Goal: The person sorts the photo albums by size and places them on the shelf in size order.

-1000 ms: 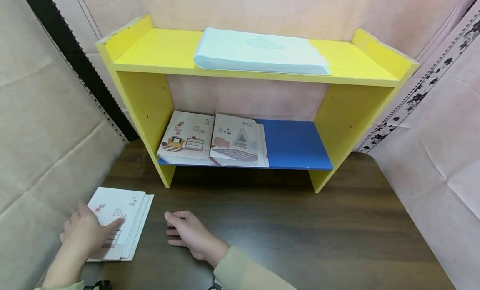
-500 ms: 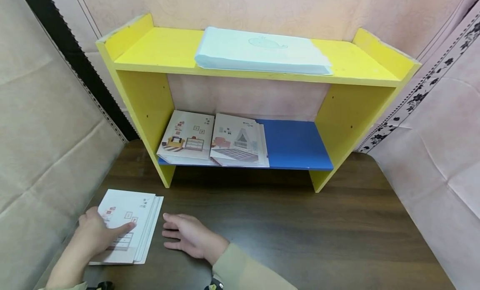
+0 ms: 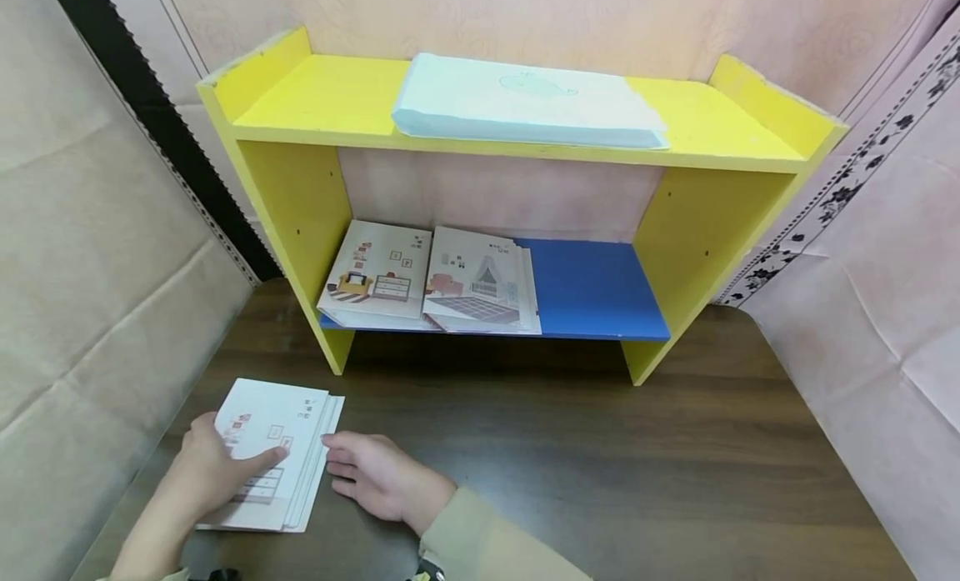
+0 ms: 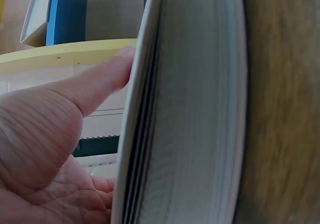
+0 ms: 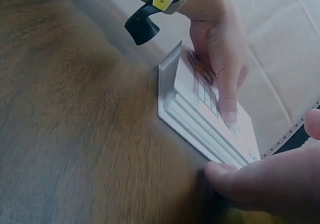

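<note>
A thick white book (image 3: 277, 456) with pink and grey print lies on the table at the lower left. My left hand (image 3: 213, 473) grips it, the thumb over the cover and the other fingers at its left side. In the left wrist view the layered edge of the book (image 4: 195, 104) fills the middle. My right hand (image 3: 386, 481) is at the book's right edge with loosely bent fingers, its fingertips touching or almost touching it. The right wrist view shows a fingertip (image 5: 220, 171) beside the lower corner of the book (image 5: 200, 126).
A yellow shelf (image 3: 285, 197) stands at the back of the brown table (image 3: 600, 481). Two similar books, one on the left (image 3: 375, 272) and one beside it (image 3: 480, 277), lie on its blue board (image 3: 592, 289). A pale blue folded packet (image 3: 525, 102) rests on top. Cloth walls surround the table.
The book has slid to the right along the table with my left hand on it. My right hand has stayed nearly in place, its fingers loosening, and the book's edge has come up to it.
</note>
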